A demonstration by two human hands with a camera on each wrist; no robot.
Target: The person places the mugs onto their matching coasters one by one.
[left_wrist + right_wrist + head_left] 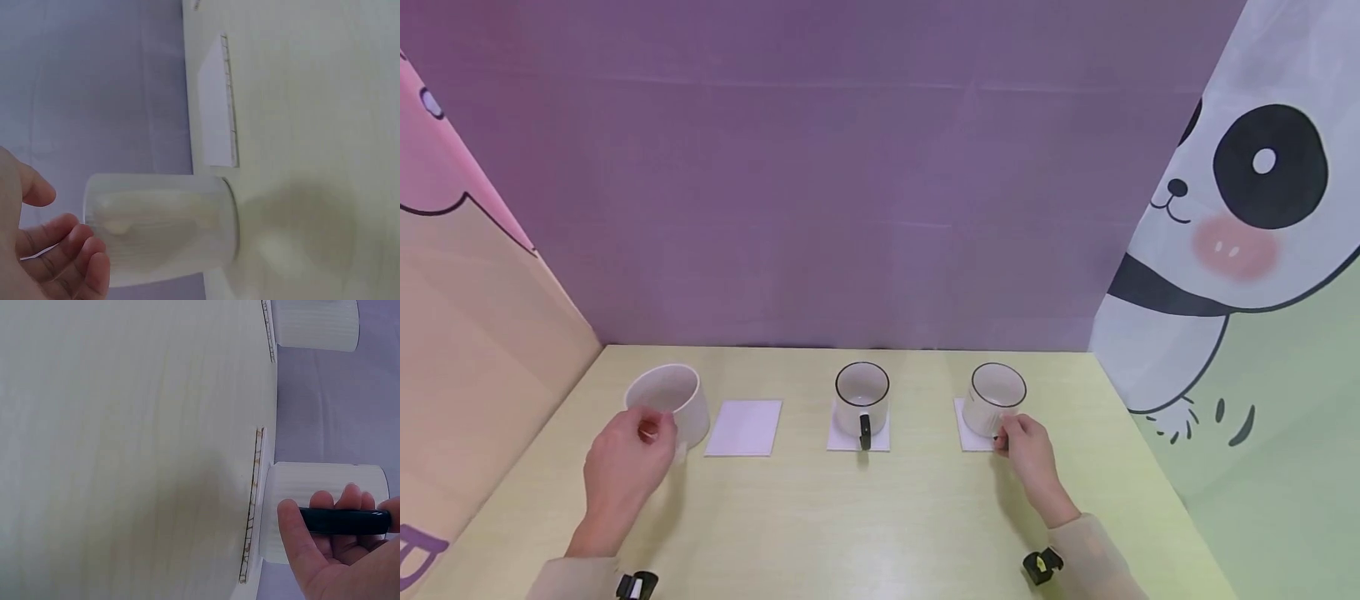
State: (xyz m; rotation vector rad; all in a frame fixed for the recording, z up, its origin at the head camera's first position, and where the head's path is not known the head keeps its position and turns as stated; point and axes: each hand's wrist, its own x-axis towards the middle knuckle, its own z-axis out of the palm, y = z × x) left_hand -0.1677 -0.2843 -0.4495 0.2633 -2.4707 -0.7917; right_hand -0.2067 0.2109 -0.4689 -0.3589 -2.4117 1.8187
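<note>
A plain white cup (692,412) stands upright at the left of the table, beside a bare square white coaster (745,427). My left hand (628,454) is at its near side, fingers loosely bent by the rim. In the left wrist view a gap separates thumb and fingers, with nothing between them. On the right, a white mug (981,412) with a dark rim sits on another coaster (966,437). My right hand (1030,454) pinches its black handle (344,522) between thumb and fingers.
Between them, a third mug (852,417) with a dark rim stands on its own coaster (837,443), its black handle towards me. A purple cloth (850,208) hangs behind the pale wooden table (850,517). Printed panels, one with a panda (1225,275), flank both sides.
</note>
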